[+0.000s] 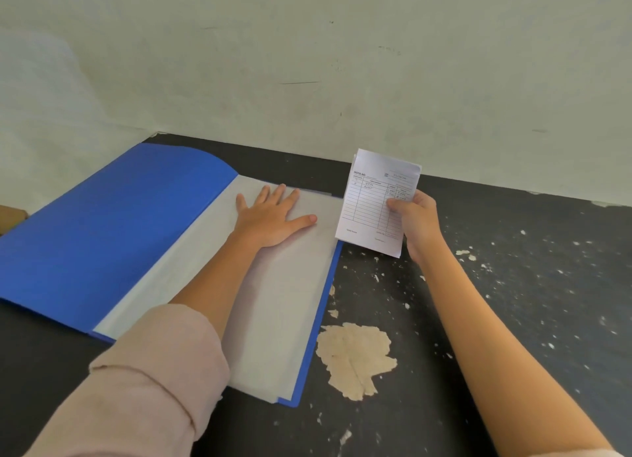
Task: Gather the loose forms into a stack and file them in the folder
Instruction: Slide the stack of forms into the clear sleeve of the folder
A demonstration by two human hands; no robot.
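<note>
Tabletop [513, 285] is black and badly worn: a large tan patch of missing surface [355, 361] sits just right of the folder's near corner, with white flecks scattered across the right side. Pale wall [307, 63] runs along the far edge, scuffed in places. Brownish object at the far left edge, mostly cut off, can't tell what it is.

Blue folder [102, 234] lies open on the left half of the table, cover flipped out to the left, inner side showing a translucent grey-white sheet [284, 313] on top. Left hand [273, 217] lies flat on that sheet, palm down, fingers spread, gripping nothing; a pink sleeve [154, 371] pushed up the forearm covers the sheet's near-left part.

Forms [376, 203] are gathered as a small stack, held upright and slightly tilted above the table, just past the folder's right edge near its far corner, not in the folder. Top sheet is white with printed ruled columns, a "NOTA NO." header and some handwriting, too small to read. Right hand [419, 224] is closed on the stack's right edge, thumb on the front face, fingers behind. Stack's lower left corner overlaps the folder's edge in view.
</note>
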